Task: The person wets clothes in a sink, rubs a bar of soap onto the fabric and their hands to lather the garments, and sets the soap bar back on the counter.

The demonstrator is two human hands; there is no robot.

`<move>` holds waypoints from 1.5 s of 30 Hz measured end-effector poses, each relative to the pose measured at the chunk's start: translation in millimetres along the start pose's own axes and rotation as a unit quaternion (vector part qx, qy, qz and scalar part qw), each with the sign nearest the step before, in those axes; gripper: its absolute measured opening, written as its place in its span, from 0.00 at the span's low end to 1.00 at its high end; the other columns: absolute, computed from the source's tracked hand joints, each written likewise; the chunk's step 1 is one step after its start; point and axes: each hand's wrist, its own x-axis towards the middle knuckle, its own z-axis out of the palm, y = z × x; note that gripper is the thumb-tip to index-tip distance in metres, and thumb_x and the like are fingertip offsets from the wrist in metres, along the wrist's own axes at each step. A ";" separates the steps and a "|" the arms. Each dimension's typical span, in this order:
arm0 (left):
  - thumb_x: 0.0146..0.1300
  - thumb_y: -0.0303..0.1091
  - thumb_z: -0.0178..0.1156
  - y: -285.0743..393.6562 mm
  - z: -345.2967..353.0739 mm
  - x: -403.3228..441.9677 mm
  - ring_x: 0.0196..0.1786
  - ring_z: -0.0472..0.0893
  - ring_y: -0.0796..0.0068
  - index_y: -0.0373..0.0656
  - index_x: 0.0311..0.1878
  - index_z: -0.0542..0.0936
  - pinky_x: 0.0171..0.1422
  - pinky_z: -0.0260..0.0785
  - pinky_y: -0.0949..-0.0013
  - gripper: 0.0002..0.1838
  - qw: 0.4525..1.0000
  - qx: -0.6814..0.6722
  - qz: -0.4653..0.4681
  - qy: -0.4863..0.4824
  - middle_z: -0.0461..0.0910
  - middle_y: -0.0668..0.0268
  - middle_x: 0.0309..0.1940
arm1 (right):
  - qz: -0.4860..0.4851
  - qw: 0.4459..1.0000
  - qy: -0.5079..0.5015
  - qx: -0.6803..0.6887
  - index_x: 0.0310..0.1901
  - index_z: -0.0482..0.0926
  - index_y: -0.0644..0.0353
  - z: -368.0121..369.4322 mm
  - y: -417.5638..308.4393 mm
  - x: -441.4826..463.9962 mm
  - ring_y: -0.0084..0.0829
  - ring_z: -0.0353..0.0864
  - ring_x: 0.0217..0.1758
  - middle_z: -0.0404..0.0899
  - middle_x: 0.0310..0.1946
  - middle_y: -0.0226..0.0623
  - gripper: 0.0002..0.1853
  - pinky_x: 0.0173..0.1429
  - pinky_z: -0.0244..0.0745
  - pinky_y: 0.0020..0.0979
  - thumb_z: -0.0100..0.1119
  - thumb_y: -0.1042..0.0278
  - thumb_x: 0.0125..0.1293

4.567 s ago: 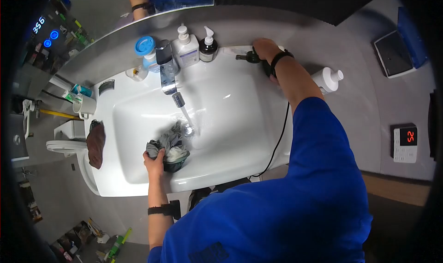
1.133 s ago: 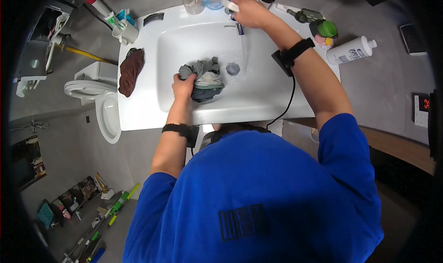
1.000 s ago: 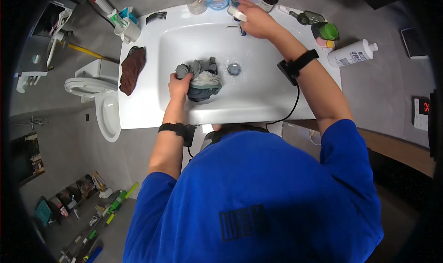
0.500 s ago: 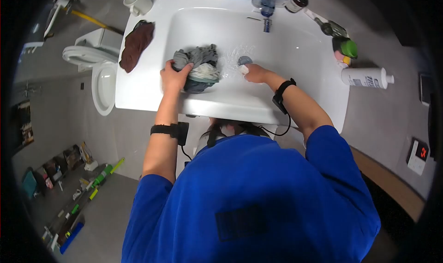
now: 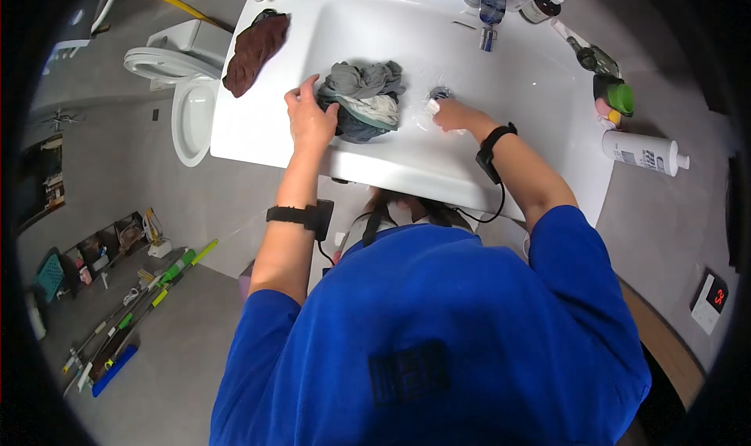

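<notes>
The crumpled bundle of cloths (image 5: 362, 102), grey, white and dark, is lying in the left part of the basin (image 5: 516, 117), close to its front edge. The left hand (image 5: 311, 125) is resting just beside it, its fingers spreading wide; the thumb is meeting the bundle's edge, but I cannot tell if it is pressing. The right hand (image 5: 458, 117) is holding a small white piece (image 5: 432, 106) in a narrow grip, near the drain (image 5: 440, 93). In my judgement the work is standing at an early part: the bundle is already lying inside and the piece is already sitting in the fingers, but it is not yet touching the cloths, which are remaining unspread. Farther out, the brown cloth (image 5: 256, 55) is lying on the left rim, the faucet (image 5: 491, 12) is standing behind, and the white bottle (image 5: 641, 152) is lying at the right.
</notes>
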 end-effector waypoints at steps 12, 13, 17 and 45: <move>0.47 0.20 0.61 9.7 14.4 13.2 0.62 0.65 0.51 0.54 0.62 0.70 0.66 0.64 0.58 0.35 0.988 0.039 0.145 -0.023 0.63 0.54 0.60 | -0.009 0.987 0.086 0.137 0.50 0.74 0.68 -24.2 3.1 -56.8 0.46 0.78 0.48 0.79 0.43 0.53 0.21 0.54 0.71 0.38 0.53 0.68 0.56; 0.47 0.20 0.61 11.3 13.1 12.0 0.62 0.65 0.51 0.54 0.62 0.70 0.66 0.64 0.58 0.35 0.988 0.040 0.146 -0.024 0.63 0.54 0.60 | -0.036 0.986 0.117 0.111 0.51 0.74 0.68 -20.6 1.9 -60.2 0.46 0.76 0.53 0.77 0.48 0.54 0.21 0.57 0.70 0.37 0.53 0.69 0.55; 0.47 0.20 0.60 12.6 12.3 10.9 0.63 0.64 0.49 0.55 0.63 0.69 0.66 0.63 0.57 0.36 0.985 0.046 0.165 -0.024 0.61 0.52 0.61 | -0.088 0.987 0.131 0.021 0.51 0.73 0.68 -12.4 1.5 -62.5 0.46 0.70 0.62 0.68 0.60 0.54 0.20 0.64 0.65 0.37 0.51 0.71 0.55; 0.50 0.26 0.64 14.0 22.4 18.5 0.58 0.70 0.50 0.50 0.62 0.71 0.64 0.65 0.58 0.32 0.980 0.039 0.189 -0.054 0.70 0.52 0.56 | -0.043 0.984 0.003 -0.171 0.58 0.68 0.69 -4.7 -22.5 -63.1 0.49 0.73 0.59 0.46 0.72 0.52 0.28 0.60 0.71 0.42 0.48 0.73 0.53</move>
